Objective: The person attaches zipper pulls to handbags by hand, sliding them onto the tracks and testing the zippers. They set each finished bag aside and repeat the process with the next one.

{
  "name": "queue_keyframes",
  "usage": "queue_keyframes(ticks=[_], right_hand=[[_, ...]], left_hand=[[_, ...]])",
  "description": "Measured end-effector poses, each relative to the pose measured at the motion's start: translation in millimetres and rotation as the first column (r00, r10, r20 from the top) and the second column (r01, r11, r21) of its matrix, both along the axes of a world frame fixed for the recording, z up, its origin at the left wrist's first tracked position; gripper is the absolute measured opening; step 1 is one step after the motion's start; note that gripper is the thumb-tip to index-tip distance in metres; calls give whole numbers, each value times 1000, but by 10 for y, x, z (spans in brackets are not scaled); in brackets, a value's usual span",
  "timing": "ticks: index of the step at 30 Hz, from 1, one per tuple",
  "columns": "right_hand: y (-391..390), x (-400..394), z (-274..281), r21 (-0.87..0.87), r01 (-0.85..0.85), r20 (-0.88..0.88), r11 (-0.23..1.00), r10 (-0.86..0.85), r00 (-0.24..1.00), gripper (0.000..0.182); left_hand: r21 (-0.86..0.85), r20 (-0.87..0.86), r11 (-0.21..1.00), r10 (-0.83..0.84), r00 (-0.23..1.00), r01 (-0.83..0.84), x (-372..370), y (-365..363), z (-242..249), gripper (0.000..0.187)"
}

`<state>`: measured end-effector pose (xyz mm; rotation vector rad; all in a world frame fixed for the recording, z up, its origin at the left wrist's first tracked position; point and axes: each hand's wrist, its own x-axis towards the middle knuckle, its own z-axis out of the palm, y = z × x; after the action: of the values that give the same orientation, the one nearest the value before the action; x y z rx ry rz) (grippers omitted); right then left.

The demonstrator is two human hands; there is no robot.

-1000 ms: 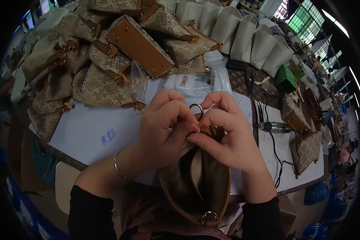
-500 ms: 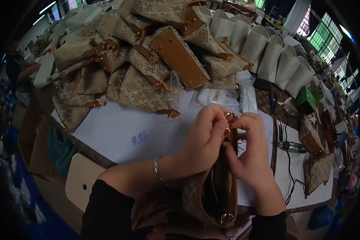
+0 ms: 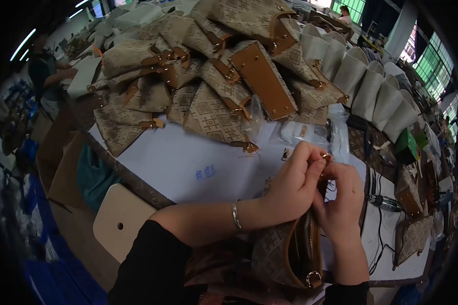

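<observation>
A patterned beige handbag (image 3: 270,256) with brown trim stands upright in front of me. Its zipped opening (image 3: 304,239) gapes, and a gold D-ring (image 3: 313,278) sits at its near end. My left hand (image 3: 296,185) is closed at the bag's far end, thumb and fingers pinching by a small gold ring (image 3: 327,158). Opposite it, my right hand (image 3: 342,195) is closed too, its bent fingers gripping the same end from the right. The fingers cover whatever small part lies between them.
Finished-looking patterned bags (image 3: 213,112) are heaped across the back of the white worktable (image 3: 152,168). Pale bag linings (image 3: 351,73) stand in a row at right. An electric screwdriver (image 3: 385,202) with a cord lies right. A stool (image 3: 122,218) stands left; a person (image 3: 43,71) works beyond.
The view has shifted, so the scene sits farther right and lower. Both hands stay at the bag's far end, with the fingers drawn closer around the ring. The bag's opening looks narrower.
</observation>
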<state>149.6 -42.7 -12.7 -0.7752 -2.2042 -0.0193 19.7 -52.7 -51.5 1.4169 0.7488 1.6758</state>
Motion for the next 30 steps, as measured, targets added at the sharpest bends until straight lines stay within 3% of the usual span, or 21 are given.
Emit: queue_keyframes(ticks=[7,10,12,13,15,18,20,21,23,27,29,30], right_hand=[[6,-40,-37,8,-37,-119,999,38,992,18],[-13,9,-34,-89,-114,-178,990,97,979,16],[-25,53,-49,-346,-275,-355,897,146,923,17],[-16,83,-49,-345,-279,-355,896,150,923,17],[5,135,-49,-532,-433,-524,727,118,843,21],[24,146,-48,-560,-489,-604,669,74,793,23],[27,137,-80,-510,-450,-557,733,117,822,23],[28,137,-96,-451,-412,-506,791,154,849,23],[21,155,-108,-430,-389,-465,815,170,869,23],[45,165,-119,-300,-321,-432,898,172,885,22],[39,140,-104,-275,-290,-418,916,158,895,21],[22,131,-101,-251,-265,-402,931,148,903,21]], left_hand=[[11,22,1000,7,1000,-8,1,50,0,4],[35,11,999,6,1000,-6,-39,58,-1,4],[49,7,999,12,1000,-12,-54,69,1,4],[15,26,1000,-17,999,17,-60,78,-4,4],[-20,47,999,-44,998,45,-73,94,-23,5],[-27,49,997,-74,996,75,-111,131,-20,7],[-32,185,940,-327,927,338,-188,152,33,11],[-32,184,939,-331,926,342,-242,195,45,11],[-68,111,794,-596,796,604,-338,295,14,19],[-9,55,769,-638,768,639,-308,324,-53,23],[-24,-156,917,-398,904,399,-323,246,4,25],[-25,-156,914,-403,902,405,-316,213,31,25]])
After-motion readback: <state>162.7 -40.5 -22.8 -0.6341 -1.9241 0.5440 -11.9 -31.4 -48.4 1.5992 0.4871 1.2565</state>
